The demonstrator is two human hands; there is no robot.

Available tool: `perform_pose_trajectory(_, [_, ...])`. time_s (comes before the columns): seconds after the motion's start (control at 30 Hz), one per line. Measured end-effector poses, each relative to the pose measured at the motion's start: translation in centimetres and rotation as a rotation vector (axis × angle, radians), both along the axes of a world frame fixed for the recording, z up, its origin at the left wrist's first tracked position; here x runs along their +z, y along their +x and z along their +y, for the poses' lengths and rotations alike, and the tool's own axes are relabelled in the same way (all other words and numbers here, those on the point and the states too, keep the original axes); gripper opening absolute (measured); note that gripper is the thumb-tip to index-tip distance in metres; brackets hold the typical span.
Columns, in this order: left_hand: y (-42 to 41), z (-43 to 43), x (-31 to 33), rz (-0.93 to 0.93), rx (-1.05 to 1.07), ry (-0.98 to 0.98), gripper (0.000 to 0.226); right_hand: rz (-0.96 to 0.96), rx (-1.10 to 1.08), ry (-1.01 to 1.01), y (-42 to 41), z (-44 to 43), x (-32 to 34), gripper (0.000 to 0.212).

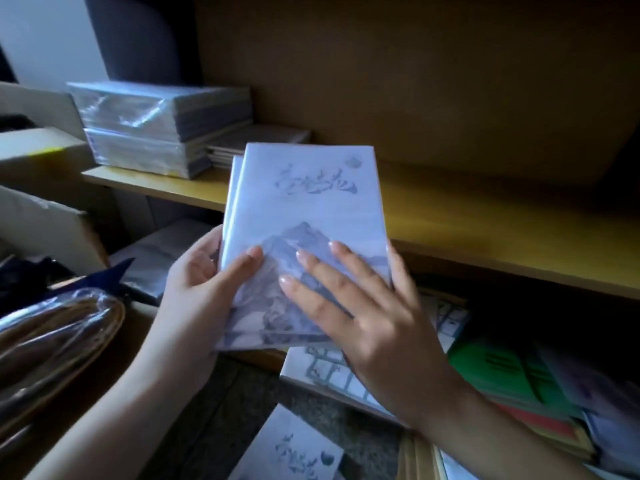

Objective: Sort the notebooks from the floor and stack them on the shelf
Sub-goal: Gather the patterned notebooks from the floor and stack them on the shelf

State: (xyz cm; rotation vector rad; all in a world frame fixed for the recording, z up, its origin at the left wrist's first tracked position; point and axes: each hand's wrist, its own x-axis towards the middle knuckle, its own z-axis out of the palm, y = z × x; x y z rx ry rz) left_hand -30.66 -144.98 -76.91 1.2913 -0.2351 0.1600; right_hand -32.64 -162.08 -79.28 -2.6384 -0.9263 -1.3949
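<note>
We hold a small stack of pale mountain-print notebooks (pixel 304 216) at the centre of the view, above the floor and in front of the yellow shelf (pixel 485 237). Our left hand (pixel 204 282) clamps the stack's left edge, thumb on the cover and fingers curled underneath. Our right hand (pixel 349 306) lies flat on the cover with fingers spread, its thumb hooked round the right edge. A second notebook peeks out at the stack's left side.

At 10 o'clock two plastic-wrapped bundles (pixel 145 126) sit stacked on the shelf, with a low pile of loose notebooks (pixel 252 140) just beside them; the shelf board to their right lies bare. At 9 o'clock stand cardboard boxes (pixel 41 216), and at 8 o'clock a shiny plastic-wrapped package (pixel 59 334). On the floor at 6 o'clock lies a matching notebook (pixel 294 448); at 5 o'clock a grid-patterned book (pixel 332 372), and at 4 o'clock green books (pixel 509 372) in a loose heap.
</note>
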Motion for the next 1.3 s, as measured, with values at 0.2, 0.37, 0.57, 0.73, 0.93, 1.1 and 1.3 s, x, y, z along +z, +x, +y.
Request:
perform_pose_trajectory(0.2, [6.9,0.8,2.3,0.080,-0.098,-0.093,0.053,-0.049,0.095,0.155,6.5,0.1,2.0,0.043])
perform_pose_trajectory(0.37, [15.5,2.9,-0.9,-0.255,0.476,0.458,0.044,-0.039,0.082,0.200,13.1,1.3,3.8,0.045])
perform_pose_trajectory(0.57, [17.5,3.9,-6.0,-0.441,0.739,1.074,0.047,-0.109,0.066,0.200,18.6,2.7,5.3,0.054])
perform_pose_trajectory(0.73, [18.0,4.3,-6.0,-0.490,0.743,1.027,0.048,-0.028,-0.016,0.145,23.7,5.3,5.7,0.046])
perform_pose_trajectory(0.93, [18.5,4.3,-6.2,-0.515,0.763,1.002,0.047,0.134,-0.351,-0.097,27.0,7.4,5.1,0.066])
perform_pose_trajectory(1.1, [18.7,4.3,-6.4,-0.529,0.781,0.987,0.047,-0.173,-0.042,-0.013,26.7,7.0,5.0,0.028])
perform_pose_trajectory(1.3, [18.8,4.2,-6.5,-0.534,0.788,0.985,0.047,-0.080,0.004,-0.228,27.1,7.8,4.5,0.025])
